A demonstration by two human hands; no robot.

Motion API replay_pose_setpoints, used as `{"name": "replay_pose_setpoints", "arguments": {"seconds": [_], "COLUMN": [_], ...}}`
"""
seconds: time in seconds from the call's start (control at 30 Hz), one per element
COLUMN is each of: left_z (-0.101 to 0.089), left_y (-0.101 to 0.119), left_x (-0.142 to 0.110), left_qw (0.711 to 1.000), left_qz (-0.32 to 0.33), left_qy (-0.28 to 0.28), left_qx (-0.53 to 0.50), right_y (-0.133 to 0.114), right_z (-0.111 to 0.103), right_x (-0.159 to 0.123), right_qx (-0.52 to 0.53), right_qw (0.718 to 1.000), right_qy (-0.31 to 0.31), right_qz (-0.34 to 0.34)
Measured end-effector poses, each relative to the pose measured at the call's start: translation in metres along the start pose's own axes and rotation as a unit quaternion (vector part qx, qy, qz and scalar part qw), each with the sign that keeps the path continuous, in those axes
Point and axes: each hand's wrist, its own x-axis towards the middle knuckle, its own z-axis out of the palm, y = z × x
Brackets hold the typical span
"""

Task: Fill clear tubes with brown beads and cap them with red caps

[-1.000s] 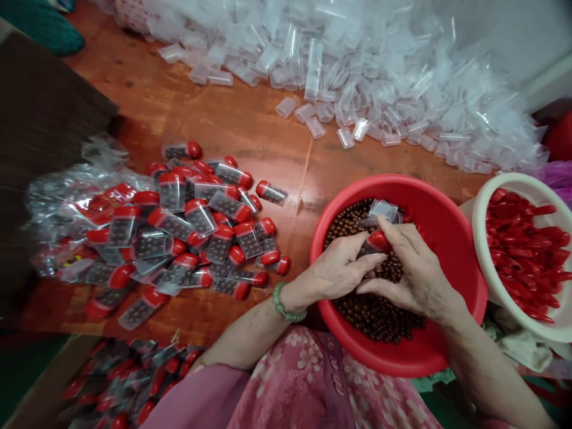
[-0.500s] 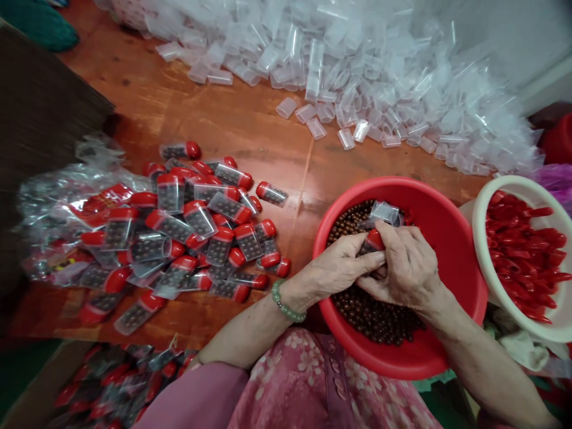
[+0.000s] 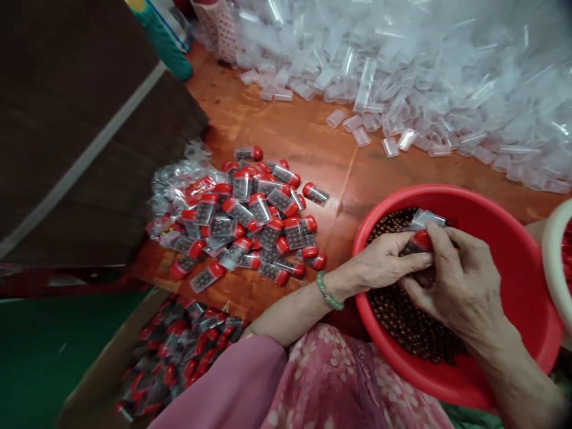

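Over a red basin (image 3: 513, 286), my two hands meet around a small clear plastic container with a red cap (image 3: 420, 241). My left hand (image 3: 384, 262) wears a green bead bracelet and grips it from the left. From the right, my right hand (image 3: 467, 280) closes on it, fingers bent, hiding much of its body. Dark brown balls (image 3: 402, 316) fill the basin's left part. Just beyond my fingertips is a clear plastic sleeve (image 3: 426, 219); whether it is held or lies on the balls I cannot tell.
Filled red-capped containers (image 3: 268, 232) lie heaped on the wooden surface (image 3: 286, 128) at left. More fill a box (image 3: 187, 345) below. Clear empty sleeves (image 3: 388, 89) are piled at the back. A cream tub (image 3: 554, 268) with red pieces stands right; a dark panel (image 3: 89, 119) rises left.
The view has swung left, so everything sits further right and more of the dark panel and lower box shows. My hands keep nearly the same hold on the container.
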Motion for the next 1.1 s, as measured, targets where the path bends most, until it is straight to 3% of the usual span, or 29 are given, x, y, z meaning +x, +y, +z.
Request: {"name": "replay_pose_setpoints", "arguments": {"seconds": [0.13, 0.33, 0.4, 0.5, 0.6, 0.63, 0.7, 0.77, 0.8, 0.83, 0.9, 1.0, 1.1], "left_z": [0.001, 0.000, 0.001, 0.000, -0.018, -0.029, -0.056, -0.085, -0.099, -0.110, -0.127, -0.132, -0.116], "left_y": [-0.001, 0.000, 0.002, 0.010, 0.029, 0.036, 0.053, 0.067, 0.073, 0.078, 0.084, 0.083, 0.072], "left_x": [-0.001, -0.011, -0.017, -0.030, -0.049, -0.058, -0.076, -0.094, -0.102, -0.109, -0.118, -0.117, -0.099], "left_qw": [1.000, 0.992, 0.988, 0.976, 0.946, 0.903, 0.784, 0.642, 0.607, 0.559, 0.515, 0.462, 0.489], "left_qz": [-0.003, 0.025, 0.041, 0.086, 0.157, 0.203, 0.237, 0.233, 0.195, 0.196, 0.164, 0.203, 0.282], "left_qy": [-0.012, 0.008, 0.019, 0.065, 0.155, 0.237, 0.370, 0.482, 0.502, 0.532, 0.519, 0.504, 0.450], "left_qx": [-0.002, 0.120, 0.148, 0.189, 0.235, 0.296, 0.439, 0.549, 0.585, 0.605, 0.662, 0.701, 0.692], "right_y": [0.002, -0.008, -0.011, -0.003, 0.025, 0.035, 0.054, 0.065, 0.067, 0.068, 0.065, 0.059, 0.052], "right_z": [0.005, 0.005, -0.001, -0.012, -0.016, -0.015, -0.009, -0.001, 0.003, 0.007, 0.013, 0.019, 0.026], "right_x": [-0.005, 0.000, 0.006, 0.012, 0.002, -0.004, -0.016, -0.023, -0.024, -0.023, -0.017, -0.001, 0.014], "right_qx": [-0.002, 0.008, 0.038, 0.156, 0.188, 0.172, 0.143, 0.129, 0.124, 0.119, 0.108, 0.098, 0.072], "right_qw": [0.999, 0.999, 0.998, 0.983, 0.971, 0.970, 0.963, 0.953, 0.950, 0.949, 0.949, 0.952, 0.947], "right_qy": [0.030, 0.029, 0.005, -0.095, -0.129, -0.118, -0.137, -0.176, -0.193, -0.205, -0.215, -0.231, -0.289], "right_qz": [-0.020, -0.040, -0.044, -0.025, 0.078, 0.121, 0.185, 0.209, 0.211, 0.209, 0.202, 0.173, 0.116]}}
